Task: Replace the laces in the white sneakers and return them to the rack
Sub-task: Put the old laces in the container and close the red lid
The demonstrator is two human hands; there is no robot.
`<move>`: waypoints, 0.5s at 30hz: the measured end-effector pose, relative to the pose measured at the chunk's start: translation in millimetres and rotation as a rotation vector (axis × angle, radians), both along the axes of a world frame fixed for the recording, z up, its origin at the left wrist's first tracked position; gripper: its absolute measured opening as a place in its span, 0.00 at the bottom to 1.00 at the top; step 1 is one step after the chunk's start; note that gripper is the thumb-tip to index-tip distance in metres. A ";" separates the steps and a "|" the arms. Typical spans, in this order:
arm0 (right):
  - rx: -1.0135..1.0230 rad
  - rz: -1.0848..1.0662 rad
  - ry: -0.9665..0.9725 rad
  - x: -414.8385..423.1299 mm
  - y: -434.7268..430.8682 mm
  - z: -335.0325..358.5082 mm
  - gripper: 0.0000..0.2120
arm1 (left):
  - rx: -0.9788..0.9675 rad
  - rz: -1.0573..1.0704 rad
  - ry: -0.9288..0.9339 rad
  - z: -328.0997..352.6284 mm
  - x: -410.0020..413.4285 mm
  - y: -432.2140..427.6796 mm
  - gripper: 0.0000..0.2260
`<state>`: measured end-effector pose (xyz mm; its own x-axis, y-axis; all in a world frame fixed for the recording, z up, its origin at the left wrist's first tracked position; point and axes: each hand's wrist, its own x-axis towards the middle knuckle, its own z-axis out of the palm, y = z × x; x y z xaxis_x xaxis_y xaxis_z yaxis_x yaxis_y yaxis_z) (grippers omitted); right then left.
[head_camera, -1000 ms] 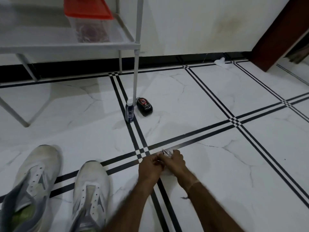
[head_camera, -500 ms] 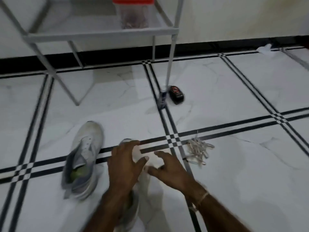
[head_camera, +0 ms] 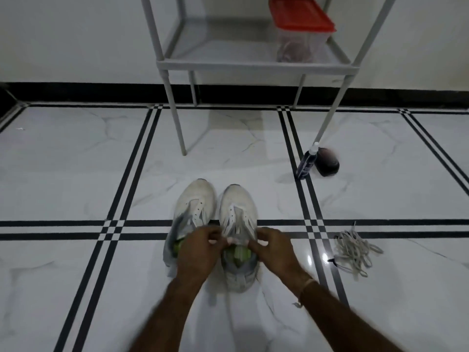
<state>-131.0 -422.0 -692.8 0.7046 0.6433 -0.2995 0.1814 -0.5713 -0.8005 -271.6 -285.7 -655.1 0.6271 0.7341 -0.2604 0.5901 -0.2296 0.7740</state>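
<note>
Both sneakers now stand side by side in front of the rack (head_camera: 253, 64), where half a second ago they lay apart and askew with only one hand on a shoe. Since then the hands have closed in on one shoe, and the view has swung so the rack sits straight ahead.

Toes point toward the rack. The left-side sneaker (head_camera: 195, 212) and the right-side sneaker (head_camera: 238, 207) are on the floor (head_camera: 76, 174), almost touching along their inner edges, neither threaded with a lace.

The left hand (head_camera: 200, 250) reaches across the heel of the left-side sneaker, its curled fingers pinching the top of the right-side sneaker's tongue. The right hand (head_camera: 274, 247) pinches the same shoe's opening from the other side, fingers bent. Green lining shows between the two hands.

A loose pile of pale laces (head_camera: 355, 250) lies on the floor, out past the rack's front right leg and nearer the person, well apart from both hands.

At the foot of that leg stands a dark spray bottle (head_camera: 307, 163), with a dark rounded object (head_camera: 327, 161), too blurred to identify, just on its outer side.

On the rack's shelf sits a clear container with a red lid (head_camera: 299, 29), at the right end
</note>
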 end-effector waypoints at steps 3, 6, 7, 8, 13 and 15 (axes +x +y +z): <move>0.045 -0.035 -0.013 15.0 16.3 -1.3 0.22 | 0.403 0.178 0.140 12.6 -7.1 31.1 0.23; 0.095 -0.037 0.017 15.7 28.7 -0.3 0.12 | 0.181 0.289 0.271 -2.1 -27.3 63.9 0.36; 0.108 -0.024 0.019 13.3 32.9 0.4 0.11 | 0.060 0.299 0.301 -8.2 -32.2 69.7 0.34; 0.123 -0.011 0.034 11.1 37.1 -1.5 0.11 | -0.005 0.293 0.316 -15.0 -37.2 73.1 0.28; 0.188 0.039 0.107 -10.6 60.5 -5.5 0.08 | 0.048 0.397 0.203 -32.5 -63.3 63.2 0.18; 0.189 0.057 0.137 -19.1 67.9 -4.1 0.11 | 0.041 0.435 0.177 -31.3 -74.1 60.3 0.16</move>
<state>-150.1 -354.0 -696.9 0.6265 0.7346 -0.2606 0.0914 -0.4013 -0.9114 -345.7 -225.3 -686.3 0.2073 0.9308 -0.3010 0.7604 0.0402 0.6482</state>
